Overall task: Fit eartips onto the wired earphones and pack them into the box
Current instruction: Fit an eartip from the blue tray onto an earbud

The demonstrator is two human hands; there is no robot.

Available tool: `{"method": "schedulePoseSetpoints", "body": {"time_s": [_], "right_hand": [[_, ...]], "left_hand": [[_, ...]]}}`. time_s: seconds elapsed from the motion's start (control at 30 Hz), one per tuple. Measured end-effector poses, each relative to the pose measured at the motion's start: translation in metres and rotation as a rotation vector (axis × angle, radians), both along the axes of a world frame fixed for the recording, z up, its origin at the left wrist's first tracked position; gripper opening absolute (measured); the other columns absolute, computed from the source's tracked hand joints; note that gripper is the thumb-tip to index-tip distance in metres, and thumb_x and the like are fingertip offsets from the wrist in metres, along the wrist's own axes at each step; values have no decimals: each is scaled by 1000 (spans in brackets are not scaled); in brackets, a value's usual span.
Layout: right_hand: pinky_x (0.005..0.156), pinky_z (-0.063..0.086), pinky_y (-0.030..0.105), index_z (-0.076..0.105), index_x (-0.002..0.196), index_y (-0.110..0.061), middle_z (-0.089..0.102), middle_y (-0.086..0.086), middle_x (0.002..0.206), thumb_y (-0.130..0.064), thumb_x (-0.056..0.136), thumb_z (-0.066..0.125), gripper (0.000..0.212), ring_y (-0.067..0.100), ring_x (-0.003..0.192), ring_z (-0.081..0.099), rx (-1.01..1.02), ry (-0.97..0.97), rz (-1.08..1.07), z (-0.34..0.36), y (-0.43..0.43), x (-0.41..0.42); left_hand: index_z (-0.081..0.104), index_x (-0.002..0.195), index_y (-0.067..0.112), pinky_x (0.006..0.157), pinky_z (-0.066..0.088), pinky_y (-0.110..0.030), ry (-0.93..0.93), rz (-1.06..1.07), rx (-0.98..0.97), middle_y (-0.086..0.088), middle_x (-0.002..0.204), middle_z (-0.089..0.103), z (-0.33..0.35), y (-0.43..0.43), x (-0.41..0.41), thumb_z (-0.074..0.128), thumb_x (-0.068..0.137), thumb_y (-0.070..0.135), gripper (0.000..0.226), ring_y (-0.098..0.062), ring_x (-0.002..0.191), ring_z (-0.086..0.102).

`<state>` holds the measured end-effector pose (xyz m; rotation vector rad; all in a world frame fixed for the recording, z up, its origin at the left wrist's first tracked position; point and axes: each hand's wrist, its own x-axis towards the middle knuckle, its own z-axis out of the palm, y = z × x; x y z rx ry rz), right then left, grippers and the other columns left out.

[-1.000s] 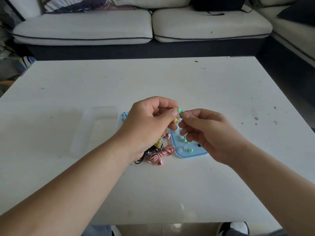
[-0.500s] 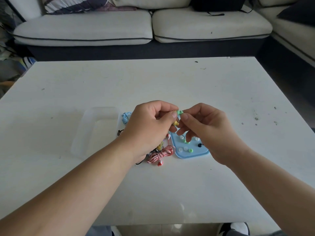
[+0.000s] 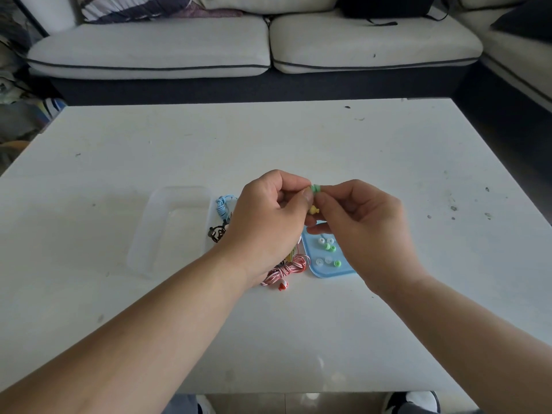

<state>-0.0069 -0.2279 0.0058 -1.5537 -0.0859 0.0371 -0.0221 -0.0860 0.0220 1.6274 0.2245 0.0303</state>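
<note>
My left hand [image 3: 268,216] pinches a yellow earphone; one yellow earbud [image 3: 313,210] hangs below my thumb. My right hand [image 3: 355,225] pinches a green eartip [image 3: 316,188] at the tip of the earbud that my left fingers hold. Under my hands lies a blue lid [image 3: 331,268] with several loose clear and green eartips [image 3: 330,248]. A red-and-white coiled earphone [image 3: 285,271], a blue coiled earphone [image 3: 223,206] and a black one [image 3: 217,233] lie on the table. A clear plastic box [image 3: 170,228] stands open to the left.
The white table [image 3: 298,138] spreads wide beyond my hands, with dark specks at its right side. A light sofa [image 3: 254,46] stands behind the far edge. Shoes [image 3: 412,401] show below the near edge.
Both hands have stayed close together above the lid, shifting slightly lower in view. The green eartip now sits between my right fingertips and left thumb.
</note>
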Motion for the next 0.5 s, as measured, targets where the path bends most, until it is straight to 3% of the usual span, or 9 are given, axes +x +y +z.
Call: {"method": "schedulePoseSetpoints", "body": {"time_s": [0.27, 0.4, 0.5], "right_hand": [[67, 58, 32, 70, 95, 2, 75, 21, 92, -10, 94, 66, 13, 31, 83, 72, 222, 275, 177, 14, -17, 12], [68, 59, 30, 71, 96, 1, 74, 17, 90, -16, 80, 71, 24, 29, 82, 69, 270, 325, 229, 9, -23, 16], [76, 61, 32, 71, 92, -1, 74, 19, 91, -15, 78, 72, 19, 29, 85, 71, 302, 329, 231, 6, -25, 18]], "left_hand": [[72, 107, 8, 49, 46, -21, 18, -89, -45, -4, 76, 73, 5, 10, 4, 64, 100, 6, 11, -12, 66, 68], [73, 106, 8, 48, 45, -23, 14, -123, -37, -7, 77, 71, 6, 10, 3, 64, 100, 6, 11, -13, 65, 66], [73, 105, 9, 48, 45, -23, 24, -134, -46, -4, 76, 72, 4, 9, 3, 64, 100, 6, 11, -14, 66, 66]]}}
